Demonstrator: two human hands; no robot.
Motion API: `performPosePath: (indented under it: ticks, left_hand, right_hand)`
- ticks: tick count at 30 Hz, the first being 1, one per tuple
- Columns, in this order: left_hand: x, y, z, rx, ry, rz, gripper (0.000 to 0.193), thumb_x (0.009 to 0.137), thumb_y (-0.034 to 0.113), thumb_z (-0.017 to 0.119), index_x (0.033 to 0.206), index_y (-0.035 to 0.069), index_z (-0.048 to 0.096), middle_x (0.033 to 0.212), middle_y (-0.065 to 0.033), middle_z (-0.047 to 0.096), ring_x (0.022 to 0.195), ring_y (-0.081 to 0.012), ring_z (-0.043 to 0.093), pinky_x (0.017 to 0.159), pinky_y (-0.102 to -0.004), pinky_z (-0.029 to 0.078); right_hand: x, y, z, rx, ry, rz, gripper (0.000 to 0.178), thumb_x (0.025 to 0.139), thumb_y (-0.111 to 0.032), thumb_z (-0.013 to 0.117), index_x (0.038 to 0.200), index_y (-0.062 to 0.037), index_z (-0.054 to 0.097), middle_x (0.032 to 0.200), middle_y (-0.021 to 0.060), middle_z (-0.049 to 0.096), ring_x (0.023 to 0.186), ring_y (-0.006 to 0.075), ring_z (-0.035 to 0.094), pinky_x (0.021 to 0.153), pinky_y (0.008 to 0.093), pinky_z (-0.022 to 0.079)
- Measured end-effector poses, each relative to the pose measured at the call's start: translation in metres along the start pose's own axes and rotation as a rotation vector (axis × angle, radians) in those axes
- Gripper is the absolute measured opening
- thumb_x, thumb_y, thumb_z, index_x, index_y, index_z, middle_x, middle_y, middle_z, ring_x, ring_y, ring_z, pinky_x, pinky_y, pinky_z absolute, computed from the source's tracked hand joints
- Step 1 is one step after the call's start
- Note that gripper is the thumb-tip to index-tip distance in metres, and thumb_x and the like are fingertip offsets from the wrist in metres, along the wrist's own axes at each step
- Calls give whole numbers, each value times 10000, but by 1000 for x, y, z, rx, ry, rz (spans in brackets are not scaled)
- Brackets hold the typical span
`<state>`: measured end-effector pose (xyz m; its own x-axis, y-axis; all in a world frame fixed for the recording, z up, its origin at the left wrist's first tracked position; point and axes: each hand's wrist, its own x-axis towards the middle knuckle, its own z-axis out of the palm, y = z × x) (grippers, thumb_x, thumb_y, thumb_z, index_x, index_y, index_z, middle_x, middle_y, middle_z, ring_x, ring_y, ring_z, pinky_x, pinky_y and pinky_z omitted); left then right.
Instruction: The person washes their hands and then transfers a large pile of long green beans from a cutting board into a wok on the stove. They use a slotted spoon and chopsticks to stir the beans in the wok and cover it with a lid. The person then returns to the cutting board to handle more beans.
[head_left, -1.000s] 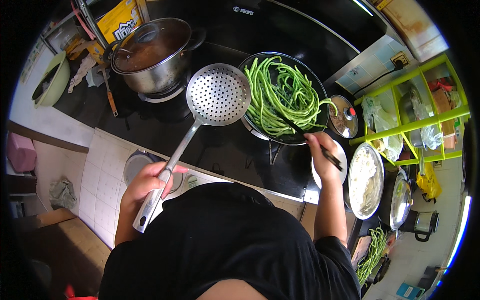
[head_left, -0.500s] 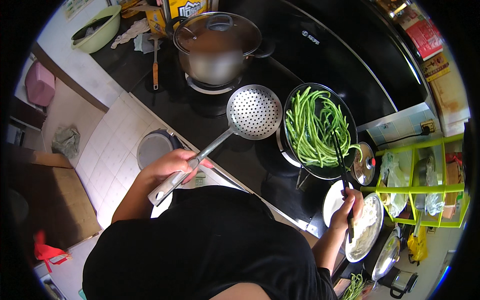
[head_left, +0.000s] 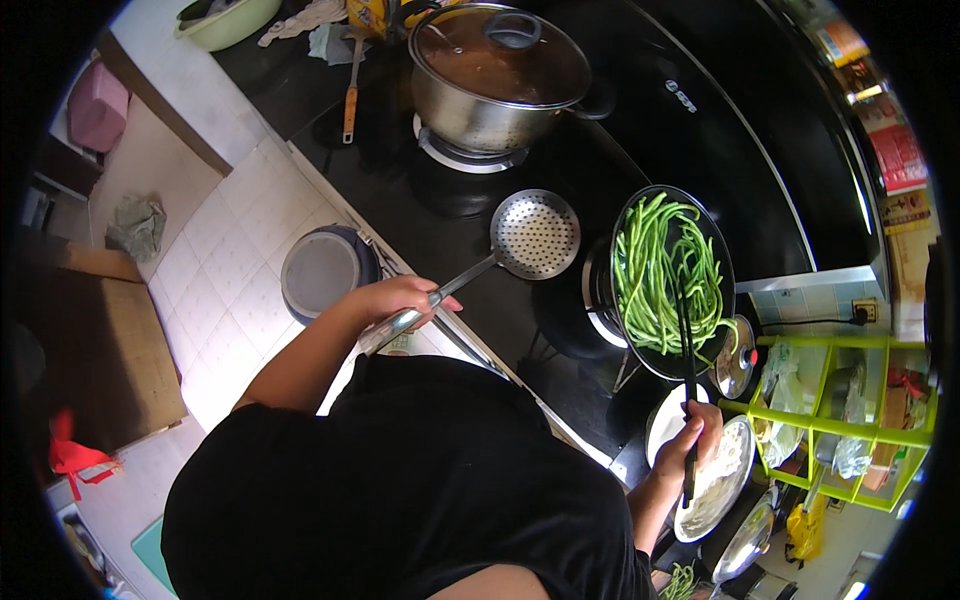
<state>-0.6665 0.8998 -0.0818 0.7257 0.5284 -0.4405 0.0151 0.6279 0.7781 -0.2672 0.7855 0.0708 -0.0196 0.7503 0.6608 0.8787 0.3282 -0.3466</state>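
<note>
My left hand (head_left: 405,303) is closed round the metal handle of a perforated skimmer (head_left: 537,234). The skimmer's round bowl hangs over the black cooktop, just left of a black wok (head_left: 728,262), with nothing in it. Long green beans (head_left: 660,275) lie heaped inside the wok. Black chopsticks (head_left: 687,350) are gripped in my right hand (head_left: 700,435); their far tips reach in among the beans on the wok's near right side.
A lidded steel pot (head_left: 490,115) stands on the far left burner. Beside the wok are a glass lid (head_left: 738,358), a green rack (head_left: 835,424), a white plate (head_left: 665,418) and a dish of white food (head_left: 715,490). A wooden-handled spatula (head_left: 351,100) lies at far left.
My view has shifted, so the cooktop sits further right and the pot higher. The skimmer's bowl appears smaller and lower beside the wok. Both hands keep their holds; the chopsticks stay in the beans.
</note>
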Motion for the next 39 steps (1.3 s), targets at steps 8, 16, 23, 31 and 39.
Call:
performPosePath:
  ticks: [8,16,23,31,39]
  left_hand:
    - [22,-27,-49,56,136,-192,362,829,251,608,1120,36,591,772,-47,612,696,-118,577,656,-240,452]
    - [3,-33,-77,-144,412,-152,351,848,251,616,1044,-40,597,1009,-113,646,897,-166,621,778,-250,479]
    - [9,-94,-151,-352,767,-218,312,893,253,504,1102,27,557,1027,-108,631,930,-218,622,821,-334,497]
    - [35,-119,-183,-745,873,125,198,939,249,453,1056,101,512,930,-71,587,874,-201,596,733,-333,504]
    - [41,-122,-202,-911,739,24,256,942,326,463,956,81,537,815,-42,601,730,-163,596,641,-287,509]
  right_hand:
    - [6,-7,15,4,-52,-16,324,942,-272,442,838,12,559,731,109,543,646,204,517,556,299,401]
    - [16,-29,25,8,-58,-9,325,929,-257,455,798,20,562,730,128,548,646,251,523,578,332,413]
    - [16,-37,25,-23,-67,31,322,925,-256,457,790,16,562,725,137,551,661,267,537,602,349,423]
    - [19,-44,31,-16,-35,-10,260,903,-225,496,788,0,560,716,123,571,646,252,541,589,343,429]
    - [12,-49,36,-10,-58,32,212,888,-189,508,786,-10,558,721,117,585,639,247,548,581,342,438]
